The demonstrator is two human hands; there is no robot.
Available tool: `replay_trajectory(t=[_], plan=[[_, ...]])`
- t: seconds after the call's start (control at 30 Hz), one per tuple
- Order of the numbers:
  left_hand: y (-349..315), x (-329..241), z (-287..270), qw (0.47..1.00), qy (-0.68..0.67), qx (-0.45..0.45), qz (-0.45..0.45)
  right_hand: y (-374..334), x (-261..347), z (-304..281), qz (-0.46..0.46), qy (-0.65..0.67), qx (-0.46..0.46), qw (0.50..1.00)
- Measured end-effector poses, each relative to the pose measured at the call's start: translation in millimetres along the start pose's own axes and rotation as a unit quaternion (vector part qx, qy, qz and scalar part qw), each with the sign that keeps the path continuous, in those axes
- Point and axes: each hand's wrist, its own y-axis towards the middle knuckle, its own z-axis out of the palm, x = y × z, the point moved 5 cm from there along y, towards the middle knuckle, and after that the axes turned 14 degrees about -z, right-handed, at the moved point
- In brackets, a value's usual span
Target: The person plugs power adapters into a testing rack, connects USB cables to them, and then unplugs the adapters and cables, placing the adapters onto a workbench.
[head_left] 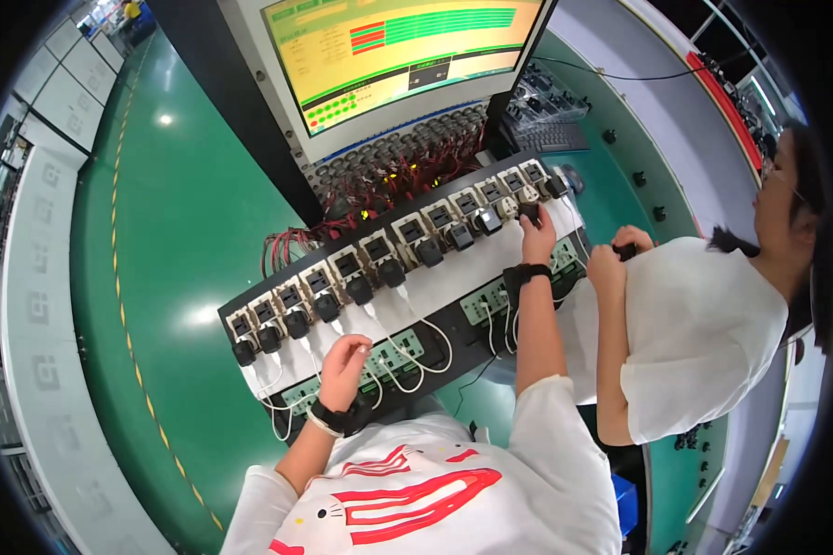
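Note:
A long row of power sockets (350, 263) runs across the test bench in front of me. Black power adapters (391, 272) sit in many of them, several with white cables (441, 335) running down to green circuit boards (393, 359). Toward the right end of the row, my right hand (539, 239) has its fingers closed around a black power adapter (528, 211) at a socket. My left hand (345, 363) hovers above the green boards near the left-middle cables. Its fingertips are pinched together, and what they hold, if anything, is too small to make out.
Behind the sockets stand a large screen (407, 55) and bundled red wires (379, 196). At my right a co-worker in a white shirt (703, 333) holds a small black object (626, 251). A keyboard (557, 139) lies beyond the row's right end; green floor (171, 231) extends left.

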Motion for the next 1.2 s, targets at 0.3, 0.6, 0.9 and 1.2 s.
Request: replay_trajectory(t=[0.3,0.6,0.9,1.2], plan=[[0,-12,-16,0.999,0.035,-0.035,0.009,24,1,26,-0.08,-0.367,0.197,0.906],[-37,12,44,0.979,0.193,0.048,0.043,44,-1,58,-0.083,-0.552,0.305,0.772],[-73,27,54,0.937,0.304,0.168,0.038,-91,45,-2,-0.027,-0.067,0.122,0.99],[-67,25,66,0.952,0.247,0.179,0.039,-280,92,-73,0.204,0.111,0.326,0.916]])
